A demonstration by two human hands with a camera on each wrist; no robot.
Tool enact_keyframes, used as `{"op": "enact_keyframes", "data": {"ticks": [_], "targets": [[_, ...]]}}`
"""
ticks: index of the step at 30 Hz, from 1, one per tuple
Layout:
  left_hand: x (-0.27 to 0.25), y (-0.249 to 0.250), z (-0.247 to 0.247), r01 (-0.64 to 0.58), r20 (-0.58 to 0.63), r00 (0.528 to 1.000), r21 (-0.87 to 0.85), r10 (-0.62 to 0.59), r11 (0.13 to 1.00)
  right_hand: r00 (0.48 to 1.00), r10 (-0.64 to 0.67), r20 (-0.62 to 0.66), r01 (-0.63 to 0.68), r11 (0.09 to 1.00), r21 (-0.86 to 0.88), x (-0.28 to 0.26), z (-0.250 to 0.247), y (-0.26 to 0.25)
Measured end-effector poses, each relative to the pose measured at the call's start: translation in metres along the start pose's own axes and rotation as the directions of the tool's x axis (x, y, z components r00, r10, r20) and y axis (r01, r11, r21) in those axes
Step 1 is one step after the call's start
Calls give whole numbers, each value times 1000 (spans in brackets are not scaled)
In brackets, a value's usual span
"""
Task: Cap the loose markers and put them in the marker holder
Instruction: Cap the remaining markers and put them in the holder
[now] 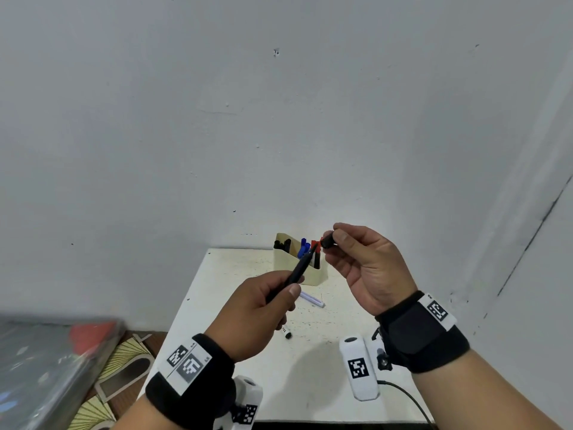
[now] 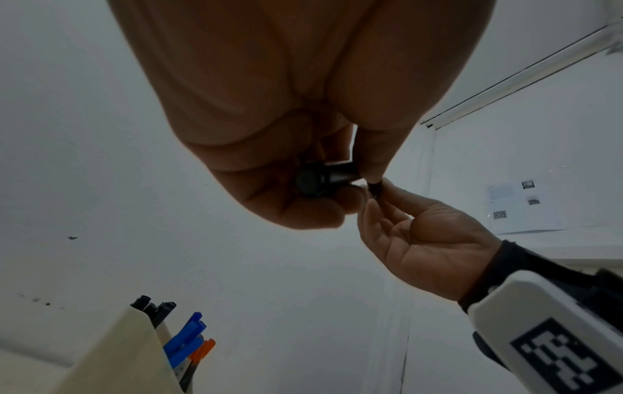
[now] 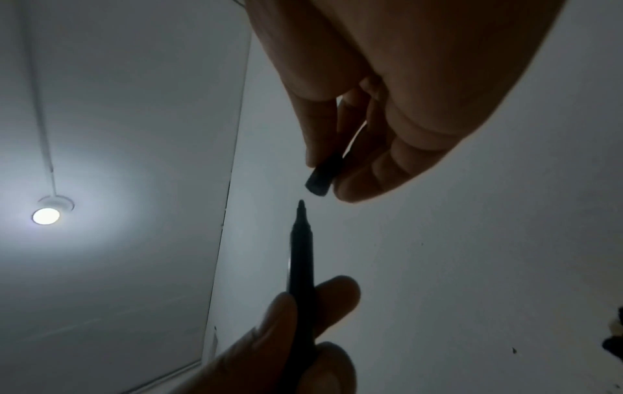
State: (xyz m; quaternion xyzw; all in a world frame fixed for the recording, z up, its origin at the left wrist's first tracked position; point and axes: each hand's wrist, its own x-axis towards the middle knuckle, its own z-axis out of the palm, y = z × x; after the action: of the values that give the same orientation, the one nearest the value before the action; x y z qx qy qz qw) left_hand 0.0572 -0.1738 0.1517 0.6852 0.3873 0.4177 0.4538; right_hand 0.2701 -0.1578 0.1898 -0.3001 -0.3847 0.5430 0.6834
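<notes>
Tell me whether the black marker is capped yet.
Uncapped. The black marker in the left hand shows a bare tip, a gap short of the cap pinched by the right hand.

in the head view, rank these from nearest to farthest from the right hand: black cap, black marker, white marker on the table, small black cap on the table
1. black cap, pinched in the right hand itself.
2. black marker, to its left, gripped by the left hand, tip almost at the cap.
3. white marker, lying on the table below the hands.
4. small black cap, lower on the table, below the left hand.
</notes>
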Motion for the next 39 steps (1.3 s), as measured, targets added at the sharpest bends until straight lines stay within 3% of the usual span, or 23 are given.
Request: {"op": "enact_keyframes", "data": {"ticks": [7, 14, 21, 26, 34, 39], "targets": [[-3, 1, -2, -9, -10, 1000, -6, 9, 1000, 990, -75, 116, 109, 939, -327, -2, -4, -7], [-2, 1, -5, -19, -15, 1000, 32, 19, 999, 981, -81, 179, 152, 890, -429, 1, -4, -14], [-1, 1, -8, -56, 3, 998, 131, 56, 990, 967, -97, 236, 181, 913, -366, 3, 0, -16], [-1, 1, -10, -113, 20, 994, 215, 112, 970, 961, -80, 264, 204, 852, -482, 1, 4, -17], [3, -5, -9, -77, -63, 994, 129, 85, 989, 979, -110, 172, 182, 852, -491, -8, 7, 7], [4, -9, -2, -83, -96, 991, 142, 97, 986, 992, -94, 88, 121, 918, -378, -9, 9, 21]]}}
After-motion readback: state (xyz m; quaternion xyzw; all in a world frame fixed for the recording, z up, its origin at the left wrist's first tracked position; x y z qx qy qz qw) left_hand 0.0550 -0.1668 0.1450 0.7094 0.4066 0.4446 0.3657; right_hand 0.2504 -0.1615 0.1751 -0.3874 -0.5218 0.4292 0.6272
